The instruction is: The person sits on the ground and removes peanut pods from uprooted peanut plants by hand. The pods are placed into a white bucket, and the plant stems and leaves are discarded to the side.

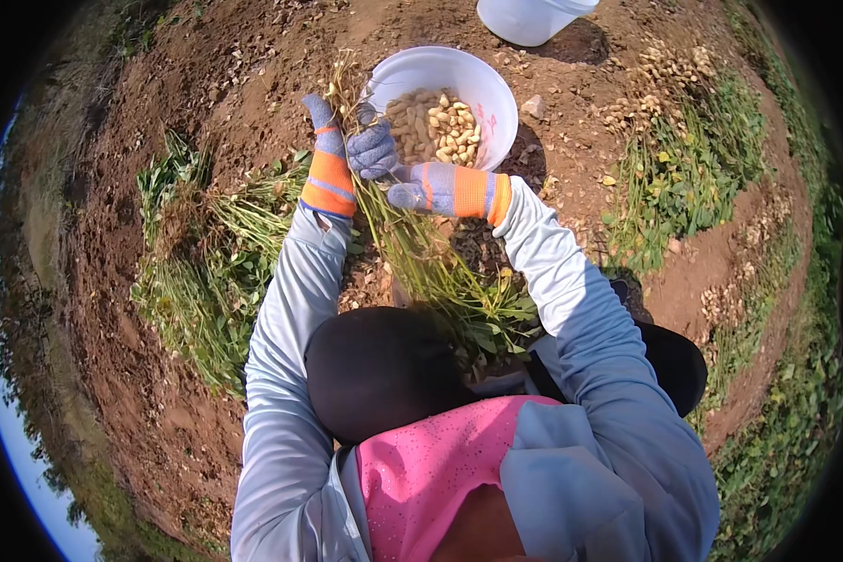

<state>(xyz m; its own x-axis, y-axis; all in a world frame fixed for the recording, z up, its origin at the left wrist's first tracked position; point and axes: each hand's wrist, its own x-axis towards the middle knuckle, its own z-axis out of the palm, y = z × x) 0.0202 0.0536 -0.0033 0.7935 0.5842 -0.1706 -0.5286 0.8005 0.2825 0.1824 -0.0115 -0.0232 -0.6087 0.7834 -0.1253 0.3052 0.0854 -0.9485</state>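
My left hand [369,149], in a grey-purple knit glove with an orange cuff, is closed around a bundle of peanut plants [421,256]. Its thumb points up along the far side of the stems. Dry roots [348,84] with a few pods stick up beyond the fist, while the leafy ends hang back toward my knees. My right hand [432,188], gloved alike, reaches in from the right and grips the stems just below the left fist; its fingertips are partly hidden. Right beside both hands, a white plastic bucket [502,91] holds loose peanuts [446,130] in their shells.
Pulled peanut plants [211,281] lie heaped on the soil at left. More plants [695,168], with pods [667,77] still on their roots, lie at right. A second white bucket [534,17] stands at the top edge. A stone [534,107] sits near the first bucket.
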